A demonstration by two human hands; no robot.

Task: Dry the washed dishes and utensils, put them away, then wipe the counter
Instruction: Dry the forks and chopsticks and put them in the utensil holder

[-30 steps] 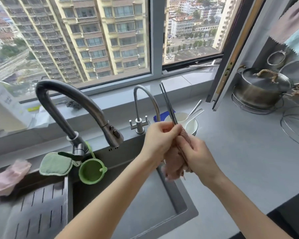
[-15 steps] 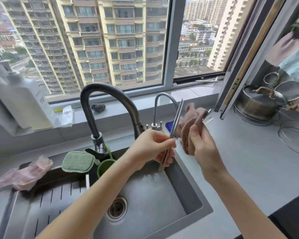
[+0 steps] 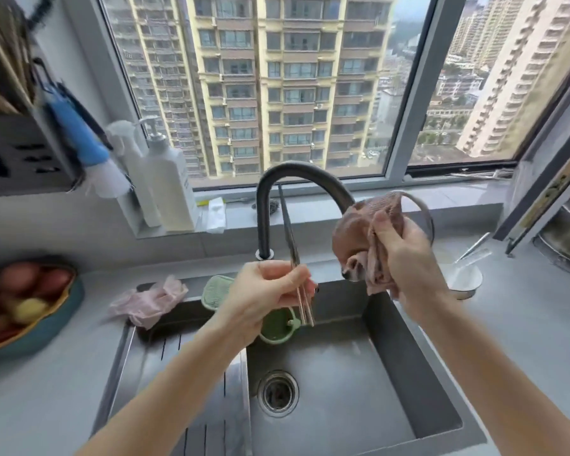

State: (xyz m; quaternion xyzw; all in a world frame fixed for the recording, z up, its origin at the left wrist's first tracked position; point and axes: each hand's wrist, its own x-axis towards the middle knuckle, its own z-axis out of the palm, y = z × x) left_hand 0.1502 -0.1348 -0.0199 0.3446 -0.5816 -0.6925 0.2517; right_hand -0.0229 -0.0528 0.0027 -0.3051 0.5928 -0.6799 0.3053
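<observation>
My left hand (image 3: 270, 287) grips a pair of dark chopsticks (image 3: 290, 238) near their lower end, holding them almost upright above the sink (image 3: 343, 373), in front of the black tap (image 3: 267, 199). My right hand (image 3: 408, 258) holds a bunched pinkish-brown cloth (image 3: 356, 235) to the right of the chopsticks, apart from them. A white bowl (image 3: 464, 278) with a spoon and another utensil in it stands on the counter behind my right wrist.
A wall rack (image 3: 20, 153) with chopsticks hangs at upper left. Soap bottles (image 3: 168, 182) stand on the sill. A fruit bowl (image 3: 23, 307) sits at left. Pink gloves (image 3: 148, 301), a green sponge (image 3: 216, 291) and a green cup (image 3: 277, 327) lie at the sink's back. A steel pot (image 3: 566, 235) stands at far right.
My hands have come apart: the cloth left the chopsticks and moved right with my right hand. My left hand keeps the chopsticks upright. The view swung left, revealing the rack and fruit bowl.
</observation>
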